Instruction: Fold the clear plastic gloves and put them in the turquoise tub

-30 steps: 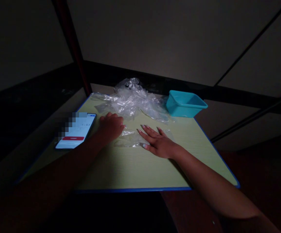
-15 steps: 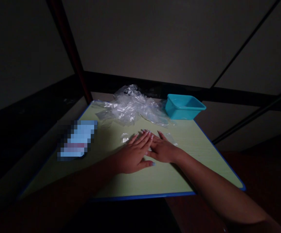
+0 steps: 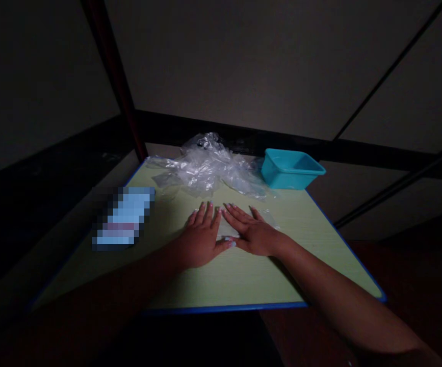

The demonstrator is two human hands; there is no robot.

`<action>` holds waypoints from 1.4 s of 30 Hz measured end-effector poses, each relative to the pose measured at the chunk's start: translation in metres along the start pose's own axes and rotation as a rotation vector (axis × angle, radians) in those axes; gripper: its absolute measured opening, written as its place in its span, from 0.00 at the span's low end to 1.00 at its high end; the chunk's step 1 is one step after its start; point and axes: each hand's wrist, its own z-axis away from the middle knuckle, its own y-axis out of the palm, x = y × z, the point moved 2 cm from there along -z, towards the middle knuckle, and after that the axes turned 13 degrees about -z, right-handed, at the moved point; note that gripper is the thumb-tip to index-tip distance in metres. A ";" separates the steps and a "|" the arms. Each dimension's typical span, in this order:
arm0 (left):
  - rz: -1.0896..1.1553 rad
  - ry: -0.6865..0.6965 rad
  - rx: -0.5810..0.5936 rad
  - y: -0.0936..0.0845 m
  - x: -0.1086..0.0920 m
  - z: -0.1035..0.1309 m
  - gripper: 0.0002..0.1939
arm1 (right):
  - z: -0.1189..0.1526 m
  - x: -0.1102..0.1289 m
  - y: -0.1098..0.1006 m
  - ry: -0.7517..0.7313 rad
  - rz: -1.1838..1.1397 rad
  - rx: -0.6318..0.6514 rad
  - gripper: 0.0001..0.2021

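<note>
Both my hands press flat on a clear plastic bag [image 3: 225, 230] lying on the pale green table [image 3: 243, 283]. My left hand [image 3: 201, 239] has its fingers spread and pointing away from me, over the bag's left part. My right hand [image 3: 253, 233] lies open on the right part, its fingers angled to the left. The two thumbs meet or nearly meet at the bag's near side. Much of the bag is hidden under the hands; a corner shows to the right of my right hand.
A crumpled heap of clear plastic bags [image 3: 205, 165] is at the table's far side. Right of it stands a turquoise plastic basket [image 3: 287, 178]. A pixelated flat object [image 3: 125, 216] lies at the left edge. A wall [image 3: 224, 66] rises behind the table.
My left hand has slid left off my right hand's fingers and now lies beside it, fingers more spread. My right hand has stayed in about the same place.
</note>
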 end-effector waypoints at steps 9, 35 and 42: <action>0.039 -0.038 0.057 0.002 0.007 0.002 0.45 | 0.005 -0.005 -0.003 0.016 -0.057 0.026 0.39; 0.070 0.444 -0.010 -0.006 0.015 -0.006 0.31 | 0.014 -0.008 -0.018 0.270 -0.081 0.079 0.36; 0.103 0.438 -0.012 0.000 0.020 -0.011 0.30 | 0.028 -0.005 -0.034 0.248 -0.094 0.089 0.37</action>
